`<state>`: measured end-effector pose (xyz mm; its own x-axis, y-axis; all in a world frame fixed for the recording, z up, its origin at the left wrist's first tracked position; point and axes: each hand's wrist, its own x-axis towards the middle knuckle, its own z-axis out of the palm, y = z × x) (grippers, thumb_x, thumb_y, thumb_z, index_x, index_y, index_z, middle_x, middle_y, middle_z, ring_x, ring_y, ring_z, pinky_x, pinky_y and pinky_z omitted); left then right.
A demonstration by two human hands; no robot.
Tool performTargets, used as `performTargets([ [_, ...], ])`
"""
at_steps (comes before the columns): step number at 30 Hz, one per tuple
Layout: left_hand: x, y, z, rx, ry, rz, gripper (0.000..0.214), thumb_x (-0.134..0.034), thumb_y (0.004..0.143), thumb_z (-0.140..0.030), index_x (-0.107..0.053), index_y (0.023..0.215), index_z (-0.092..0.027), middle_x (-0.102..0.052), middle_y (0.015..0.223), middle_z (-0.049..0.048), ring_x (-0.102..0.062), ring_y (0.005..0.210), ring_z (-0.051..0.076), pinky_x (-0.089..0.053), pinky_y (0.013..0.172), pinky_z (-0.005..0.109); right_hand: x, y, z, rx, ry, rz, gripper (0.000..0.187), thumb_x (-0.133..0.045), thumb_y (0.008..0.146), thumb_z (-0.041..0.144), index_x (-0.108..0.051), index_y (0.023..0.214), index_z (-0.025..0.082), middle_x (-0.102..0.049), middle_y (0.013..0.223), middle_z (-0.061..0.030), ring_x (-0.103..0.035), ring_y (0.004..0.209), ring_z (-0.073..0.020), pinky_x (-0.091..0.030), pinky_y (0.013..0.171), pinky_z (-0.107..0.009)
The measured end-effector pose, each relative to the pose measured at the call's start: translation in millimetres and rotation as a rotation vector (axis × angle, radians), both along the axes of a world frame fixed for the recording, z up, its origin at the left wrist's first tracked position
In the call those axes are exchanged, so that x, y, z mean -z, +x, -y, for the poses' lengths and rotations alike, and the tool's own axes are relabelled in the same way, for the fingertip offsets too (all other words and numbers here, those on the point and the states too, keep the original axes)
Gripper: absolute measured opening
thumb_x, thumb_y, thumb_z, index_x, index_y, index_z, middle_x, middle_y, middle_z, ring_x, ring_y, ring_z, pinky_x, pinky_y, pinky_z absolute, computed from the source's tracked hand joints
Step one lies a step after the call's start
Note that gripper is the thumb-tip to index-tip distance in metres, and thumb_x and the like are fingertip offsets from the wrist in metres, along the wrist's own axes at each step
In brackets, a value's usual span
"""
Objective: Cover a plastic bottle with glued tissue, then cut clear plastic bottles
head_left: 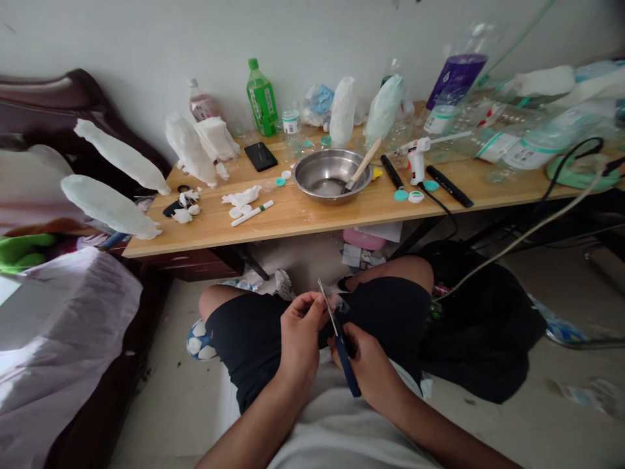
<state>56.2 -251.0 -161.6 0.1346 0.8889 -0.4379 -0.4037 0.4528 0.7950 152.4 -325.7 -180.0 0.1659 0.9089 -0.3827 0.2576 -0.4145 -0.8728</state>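
Observation:
Dark blue-handled scissors [344, 361] are gripped in my right hand [372, 368], above my lap. Their narrow metal blades point up and away from me, beside the fingertips of my left hand [300, 332]. That hand is closed in a pinch on a small piece of clear plastic [342, 303], which shows just past the blades. Whether the blades touch the plastic I cannot tell. Part of the plastic is hidden behind the fingers and blades.
Ahead stands a wooden table [205, 231] with a metal bowl [307, 172] holding a brush [364, 166], a glue gun [417, 159], white-wrapped bottle shapes [190, 150], a green bottle [261, 98] and clear plastic bottles [532, 146]. A cable [517, 234] hangs down at the right.

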Motion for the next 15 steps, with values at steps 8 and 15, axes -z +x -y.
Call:
performTargets([
  [8,-7.8,-7.9,-3.2,0.067,0.051,-0.074,0.019,-0.079,0.071,-0.029,-0.068,0.076,-0.014,-0.068,0.074,0.0019,-0.068,0.075,0.016,-0.056,0.078,0.031,2.8,5.3,1.0,-0.026,-0.01,0.104,0.007,-0.054,0.076,0.027,-0.049,0.072,0.022,-0.058,0.066,0.0008,-0.053,0.061,-0.0164,-0.038,0.059,-0.027],
  [15,-15.5,-15.7,-10.8,0.163,0.122,-0.168,0.02,-0.077,0.072,-0.031,-0.07,0.076,-0.014,-0.071,0.073,0.003,-0.067,0.071,0.017,-0.056,0.08,0.033,-5.4,6.4,-0.8,-0.087,-0.025,0.14,0.005,-0.051,0.079,0.026,-0.049,0.082,0.023,-0.065,0.08,-0.0031,-0.062,0.073,-0.0189,-0.044,0.067,-0.027],
])
